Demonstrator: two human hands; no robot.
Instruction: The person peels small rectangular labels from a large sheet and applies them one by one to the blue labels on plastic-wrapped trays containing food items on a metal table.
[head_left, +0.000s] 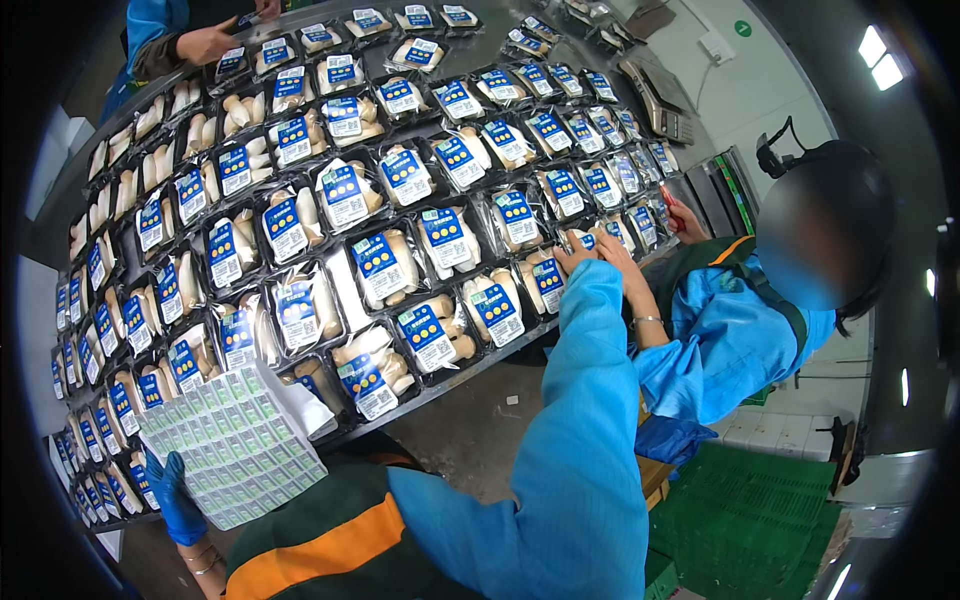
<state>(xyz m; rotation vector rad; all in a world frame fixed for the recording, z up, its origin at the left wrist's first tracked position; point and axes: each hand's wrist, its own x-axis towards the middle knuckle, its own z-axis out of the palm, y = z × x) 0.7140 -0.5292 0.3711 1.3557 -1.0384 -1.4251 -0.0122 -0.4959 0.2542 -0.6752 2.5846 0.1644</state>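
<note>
My left hand (176, 495), in a blue glove, grips the edge of a large sheet of small green and white stickers (240, 442), which tilts over the near edge of the packs. My right arm, in a blue sleeve, reaches out to the right. At its end my bare right hand (576, 252) touches a film-wrapped black tray of mushrooms at the table's near edge, close beside a co-worker's hand. Its fingertips are partly hidden. Around it lie rows of like packs, such as a mushroom pack (493, 306) with a blue and white label and a small green sticker.
A co-worker (720, 322) stands close on the right, one hand holding a red object (670, 201). Another person's hands (206, 45) are at the far left edge. A scale (660, 101) stands at the table's far right. Green plastic pallets (742, 510) lie on the floor.
</note>
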